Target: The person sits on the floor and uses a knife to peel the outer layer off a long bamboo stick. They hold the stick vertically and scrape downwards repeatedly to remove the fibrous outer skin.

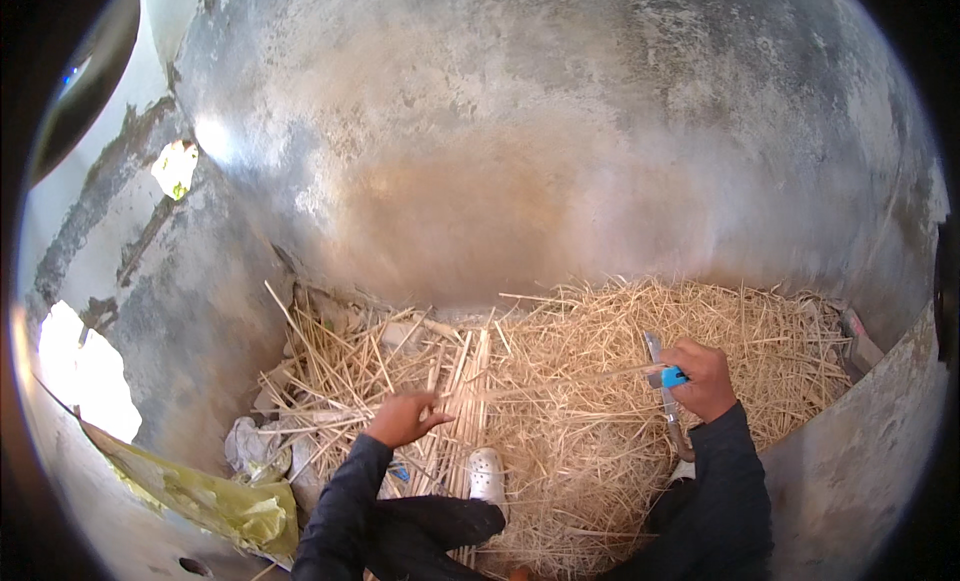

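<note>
A long thin pale strip point(560, 384) of cane or split stalk stretches between my hands. My left hand point(403, 419) closes its fingers at the strip's left end, above a row of straight stalks point(470, 371). At the other end, my right hand point(703, 376) is closed around the strip, with a small blue piece point(674, 377) at its fingers; whether this is worn or held I cannot tell. Just left of that fist stands a curved metal blade point(671, 413), its lower end near my right foot. The strip meets the blade beside the blue piece.
Loose straw-like shavings point(580, 471) cover the floor to the right. More stalks point(325, 366) lie tangled at left. A yellow-green plastic sheet point(255, 516) and a pale bag point(255, 446) lie at lower left. Worn grey walls point(500, 161) enclose the space. My left foot wears a white clog point(487, 473).
</note>
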### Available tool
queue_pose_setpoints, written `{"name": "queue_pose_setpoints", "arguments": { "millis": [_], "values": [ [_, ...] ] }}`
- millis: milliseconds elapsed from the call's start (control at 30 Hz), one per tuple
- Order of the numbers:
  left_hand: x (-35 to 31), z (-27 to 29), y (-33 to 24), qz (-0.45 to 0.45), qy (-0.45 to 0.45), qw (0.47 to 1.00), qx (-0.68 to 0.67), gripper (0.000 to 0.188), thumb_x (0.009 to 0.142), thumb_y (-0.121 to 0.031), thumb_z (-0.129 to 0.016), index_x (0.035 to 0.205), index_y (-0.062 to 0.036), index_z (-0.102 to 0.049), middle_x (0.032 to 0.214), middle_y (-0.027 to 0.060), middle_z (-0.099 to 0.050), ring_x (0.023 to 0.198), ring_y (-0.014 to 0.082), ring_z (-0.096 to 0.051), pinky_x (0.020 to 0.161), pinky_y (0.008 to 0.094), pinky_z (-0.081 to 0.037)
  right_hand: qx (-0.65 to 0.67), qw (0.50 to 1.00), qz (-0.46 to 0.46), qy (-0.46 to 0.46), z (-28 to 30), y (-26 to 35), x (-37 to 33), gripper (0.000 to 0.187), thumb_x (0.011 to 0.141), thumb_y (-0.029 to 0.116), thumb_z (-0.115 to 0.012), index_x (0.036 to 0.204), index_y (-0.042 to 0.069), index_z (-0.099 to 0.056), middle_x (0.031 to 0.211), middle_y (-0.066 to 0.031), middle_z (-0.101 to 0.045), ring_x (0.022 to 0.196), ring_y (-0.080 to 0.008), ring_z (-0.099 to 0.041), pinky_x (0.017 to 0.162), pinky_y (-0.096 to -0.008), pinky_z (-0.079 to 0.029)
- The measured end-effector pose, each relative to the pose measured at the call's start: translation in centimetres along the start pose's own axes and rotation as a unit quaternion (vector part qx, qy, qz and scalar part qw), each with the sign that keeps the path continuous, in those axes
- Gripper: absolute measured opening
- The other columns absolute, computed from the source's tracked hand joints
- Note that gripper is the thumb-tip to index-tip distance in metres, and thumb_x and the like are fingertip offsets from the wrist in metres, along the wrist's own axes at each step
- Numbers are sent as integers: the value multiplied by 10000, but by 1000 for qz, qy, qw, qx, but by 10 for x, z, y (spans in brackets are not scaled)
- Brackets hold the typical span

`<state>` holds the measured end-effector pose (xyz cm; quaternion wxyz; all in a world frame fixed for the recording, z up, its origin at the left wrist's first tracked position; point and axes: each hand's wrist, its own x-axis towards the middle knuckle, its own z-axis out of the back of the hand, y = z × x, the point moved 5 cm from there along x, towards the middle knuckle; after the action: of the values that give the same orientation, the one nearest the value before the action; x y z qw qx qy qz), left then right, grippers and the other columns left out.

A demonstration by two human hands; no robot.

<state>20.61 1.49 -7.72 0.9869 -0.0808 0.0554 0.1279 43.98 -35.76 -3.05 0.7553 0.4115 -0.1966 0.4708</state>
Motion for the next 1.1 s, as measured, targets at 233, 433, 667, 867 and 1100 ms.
{"name": "queue_pose_setpoints", "arguments": {
  "millis": [233, 433, 667, 867, 1100],
  "values": [
    [-43, 15, -46, -8, -53, 997, -58, 346, 968, -350, -475, 826, -42, -546, 642, 221, -547, 661, 425, -564, 587, 480, -438, -13, 956, -176, -236, 32, -34, -3, 269, 812, 157, -704, 1055, 64, -639, 779, -47, -591, 717, -196, -607, 631, -317, -481],
    [-54, 21, -103, -4, 34, 973, -227, 307, 989, -294, -444, 897, -15, -529, 661, 220, -518, 628, 419, -531, 584, 451, -422, 292, 886, -335, -130, 8, -57, -17, 261, 910, 259, -638, 1025, 26, -610, 803, -41, -622, 569, -88, -520, 513, -240, -420],
    [-43, -6, -158, -28, 97, 936, -338, 322, 1006, -312, -412, 910, -23, -512, 672, 123, -536, 584, 271, -561, 580, 394, -443, 535, 763, -360, -37, -62, 5, 1, 216, 931, 239, -604, 901, 26, -587, 768, -55, -636, 404, -35, -424, 350, -200, -340],
    [-43, -18, -192, 4, 183, 850, -493, 306, 1015, -341, -399, 1029, -41, -452, 639, -5, -479, 493, 85, -522, 465, 234, -448, 575, 717, -389, -61, -81, -11, 6, 133, 904, 162, -621, 889, 38, -576, 763, -60, -612, 414, -54, -431, 352, -221, -325],
    [-70, -41, -210, 4, 238, 600, -764, 424, 998, -233, -457, 1349, -10, -374, 710, 10, -441, 496, 94, -438, 478, 219, -374, 546, 716, -410, -145, -54, -76, 0, 186, 895, 186, -624, 768, 66, -561, 654, -24, -553, 395, -72, -425, 350, -252, -337]
  ]
}}
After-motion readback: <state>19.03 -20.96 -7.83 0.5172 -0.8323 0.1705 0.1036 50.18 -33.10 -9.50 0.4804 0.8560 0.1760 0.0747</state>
